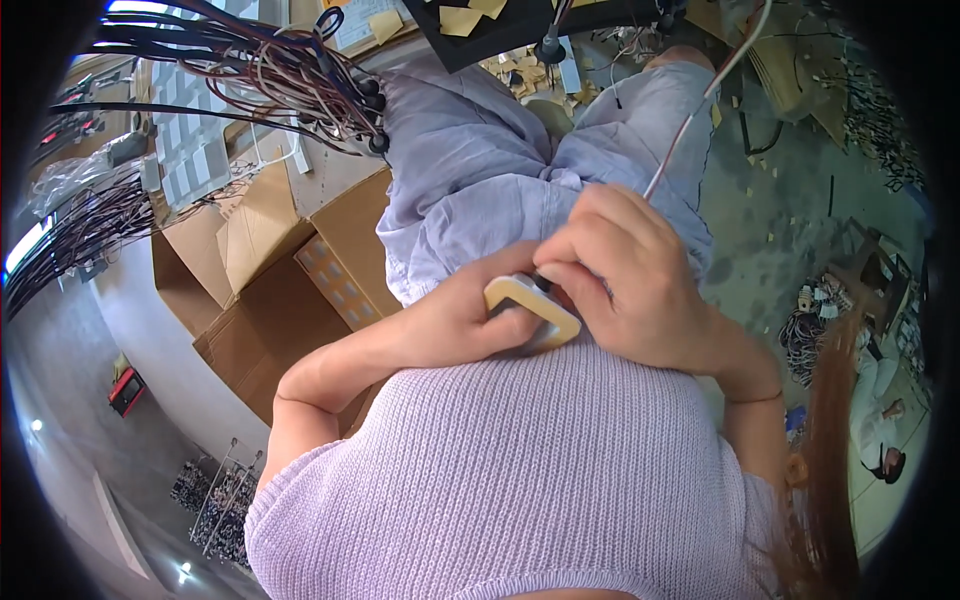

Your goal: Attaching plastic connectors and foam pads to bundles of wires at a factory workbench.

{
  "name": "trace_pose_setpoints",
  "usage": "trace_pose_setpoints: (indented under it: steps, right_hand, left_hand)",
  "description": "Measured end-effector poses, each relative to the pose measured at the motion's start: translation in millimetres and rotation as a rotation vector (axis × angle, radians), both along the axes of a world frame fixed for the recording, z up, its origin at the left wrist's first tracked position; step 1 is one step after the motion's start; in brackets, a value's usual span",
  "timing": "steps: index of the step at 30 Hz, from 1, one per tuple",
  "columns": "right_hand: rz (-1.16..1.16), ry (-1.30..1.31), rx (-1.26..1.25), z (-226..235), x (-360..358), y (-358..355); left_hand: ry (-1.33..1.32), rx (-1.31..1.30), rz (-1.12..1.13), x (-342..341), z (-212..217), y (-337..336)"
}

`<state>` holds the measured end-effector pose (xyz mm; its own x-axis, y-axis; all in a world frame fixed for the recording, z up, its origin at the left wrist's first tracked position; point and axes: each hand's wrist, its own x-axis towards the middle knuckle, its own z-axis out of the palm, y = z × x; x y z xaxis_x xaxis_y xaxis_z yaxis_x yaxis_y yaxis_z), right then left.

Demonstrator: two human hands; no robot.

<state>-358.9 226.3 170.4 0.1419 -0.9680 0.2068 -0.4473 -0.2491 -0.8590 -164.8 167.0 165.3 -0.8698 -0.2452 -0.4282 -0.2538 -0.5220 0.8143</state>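
Close to my chest, my left hand (455, 312) is closed around a small cream-and-white housing (560, 318) with rounded corners and a greyish recess. My right hand (640, 285) meets it from the other side. Its thumb and forefinger pinch a small black fitting (542, 283) at the housing's upper edge. A thin pale and reddish-brown cable (690, 122) rises from behind my right hand toward the upper right. The fingers hide where the cable ends and whether it joins the fitting.
Bundled dark and reddish cables with black ends (320, 85) hang at the upper left. Below them an open cardboard box (265, 335) stands beside my left arm. A black tray edge (460, 45) lies ahead of my knees. At the far right another person (880, 430) sits near piled cables (810, 325).
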Motion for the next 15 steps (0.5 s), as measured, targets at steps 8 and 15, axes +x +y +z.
trace_pose_setpoints:
  steps: [8, 15]
  right_hand:
    - [-0.318, 0.054, -0.315, -21, 6, -27]
    - [-0.097, -1.015, 0.55, -51, 43, -30]
  left_hand:
    - [-0.139, 0.033, 0.771, -25, -7, -63]
    - [0.088, -0.191, 0.798, -41, -24, -65]
